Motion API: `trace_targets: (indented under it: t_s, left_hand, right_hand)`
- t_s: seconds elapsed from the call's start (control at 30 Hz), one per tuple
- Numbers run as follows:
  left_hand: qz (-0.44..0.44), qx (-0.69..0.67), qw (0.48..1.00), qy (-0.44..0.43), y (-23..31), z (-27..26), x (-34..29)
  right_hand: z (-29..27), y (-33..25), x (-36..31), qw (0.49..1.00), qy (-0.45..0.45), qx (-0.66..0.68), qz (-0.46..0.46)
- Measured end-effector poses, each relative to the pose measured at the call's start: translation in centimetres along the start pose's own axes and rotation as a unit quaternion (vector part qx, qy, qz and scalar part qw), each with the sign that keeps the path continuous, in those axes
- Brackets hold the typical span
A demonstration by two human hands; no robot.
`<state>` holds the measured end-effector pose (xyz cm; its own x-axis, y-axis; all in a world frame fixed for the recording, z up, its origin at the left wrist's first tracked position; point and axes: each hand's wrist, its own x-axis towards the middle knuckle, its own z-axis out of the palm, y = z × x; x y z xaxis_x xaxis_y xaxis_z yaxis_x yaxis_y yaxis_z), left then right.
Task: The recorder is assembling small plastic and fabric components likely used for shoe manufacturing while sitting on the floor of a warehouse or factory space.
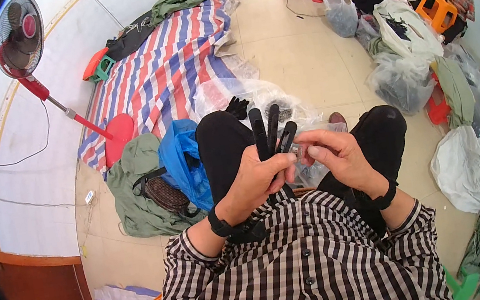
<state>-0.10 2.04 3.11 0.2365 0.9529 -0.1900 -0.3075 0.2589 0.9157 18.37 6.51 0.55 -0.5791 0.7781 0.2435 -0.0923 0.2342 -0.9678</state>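
Clips of black plastic [271,128], long and narrow, stand fanned above the lap, their lower ends clamped in the left hand [254,178]. The right hand [339,154] pinches a small part [298,151] just beside them, fingertips together. They look light, stiff and smooth, likely slippery; holding near the base seems safest.

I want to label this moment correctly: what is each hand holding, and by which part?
The left hand grips a bunch of black clips by their lower ends. The right hand pinches a small piece at its fingertips; its kind cannot be told.
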Motion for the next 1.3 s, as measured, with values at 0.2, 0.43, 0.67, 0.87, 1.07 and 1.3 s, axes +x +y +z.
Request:
trace_targets:
  t_s: [0.2,0.43,0.67,0.87,1.07,1.3]
  left_hand:
    - [-0.045,0.119,0.991,0.028,-0.6,-0.3,-0.7]
    - [-0.017,0.156,0.987,0.033,-3.1,-0.6,-0.6]
    - [-0.057,0.005,0.997,-0.049,-2.8,-1.5,-0.5]
    - [-0.119,-0.024,0.99,-0.076,-2.8,-1.9,-0.7]
    - [-0.153,-0.011,0.984,-0.096,-4.0,-3.0,-1.2]
    - [0.206,0.24,0.935,-0.158,-3.4,-2.8,-2.8]
  right_hand:
    - [0.4,-1.2,-0.3,0.994,-0.034,-0.107,0.002]
    - [1.6,2.0,-2.2,0.986,0.01,0.151,0.073]
    - [1.7,1.1,-2.3,0.985,0.061,-0.138,-0.084]
    - [2.5,1.0,-2.2,0.897,0.051,-0.336,-0.283]
    - [2.7,1.6,-2.9,0.844,-0.002,-0.425,-0.327]
    - [3.4,3.3,-3.3,0.843,0.062,-0.405,-0.349]
